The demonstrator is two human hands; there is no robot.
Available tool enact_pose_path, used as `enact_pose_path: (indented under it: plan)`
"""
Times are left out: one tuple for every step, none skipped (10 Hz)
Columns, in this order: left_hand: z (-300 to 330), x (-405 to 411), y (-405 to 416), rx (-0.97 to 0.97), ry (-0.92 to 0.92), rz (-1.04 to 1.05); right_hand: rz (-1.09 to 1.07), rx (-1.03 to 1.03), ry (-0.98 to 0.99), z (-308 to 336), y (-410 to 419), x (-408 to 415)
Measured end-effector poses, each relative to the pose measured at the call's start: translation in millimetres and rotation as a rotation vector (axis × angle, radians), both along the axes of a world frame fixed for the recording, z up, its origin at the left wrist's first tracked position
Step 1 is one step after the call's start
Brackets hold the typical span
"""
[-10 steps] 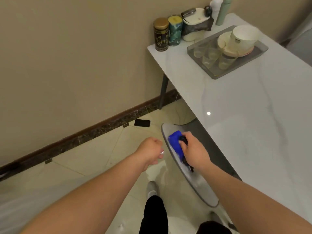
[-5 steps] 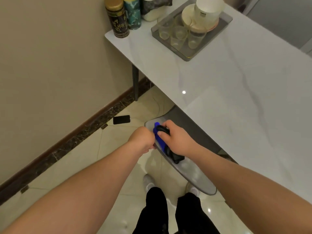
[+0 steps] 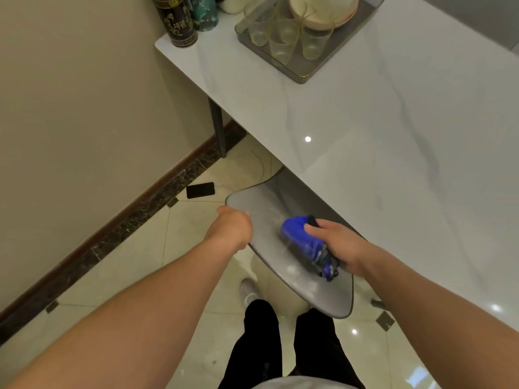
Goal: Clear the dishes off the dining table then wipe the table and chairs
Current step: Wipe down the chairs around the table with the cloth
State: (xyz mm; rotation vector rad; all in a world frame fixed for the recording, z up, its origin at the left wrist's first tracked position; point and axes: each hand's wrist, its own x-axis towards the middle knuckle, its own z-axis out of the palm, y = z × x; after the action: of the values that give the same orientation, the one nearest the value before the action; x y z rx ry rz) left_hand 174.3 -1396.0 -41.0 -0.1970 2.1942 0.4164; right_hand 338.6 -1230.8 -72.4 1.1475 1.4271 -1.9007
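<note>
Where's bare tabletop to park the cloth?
The table lies bare from the tray down to the chair edge. Crowded: the far corner, with tray, glasses and tins.

cloth (image 3: 304, 242) on chair (image 3: 269, 209), apparently under table (image 3: 393, 136)

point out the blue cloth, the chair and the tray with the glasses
blue cloth (image 3: 297, 234): head view, on the bunched blue end ahead of the right hand's fingers
chair (image 3: 264, 217): head view, on its bare grey surface
tray (image 3: 302, 77): head view, on its near corner rim
</note>
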Motion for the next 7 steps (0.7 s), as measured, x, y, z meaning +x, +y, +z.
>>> enact_pose_path:
  plan:
    - [-4, 0, -4, 0.047, 0.084, 0.088, 0.432, 0.406, 0.029, -15, -21, -12]
    - [-6, 2, -3, 0.049, 0.108, 0.067, 0.321, 0.682, -0.018, -25, -36, -18]
    - [-1, -3, 1, -0.039, 0.063, 0.052, 0.267, 0.630, 0.079, -10, -46, -14]
    - [6, -7, 6, 0.008, -0.003, 0.004, 0.414, 0.661, 0.221, 9, -62, -2]
    - [18, -6, 7, -0.089, -0.129, 0.075, 0.416, 0.766, 0.396, 17, -74, 3]
    - [28, -19, 3, 0.013, -0.280, 0.087, 0.412, 0.858, 0.609, 26, -89, -25]
    - [37, -32, -3, 0.094, -0.484, 0.128, 0.493, 0.961, 0.651, 23, -99, -43]
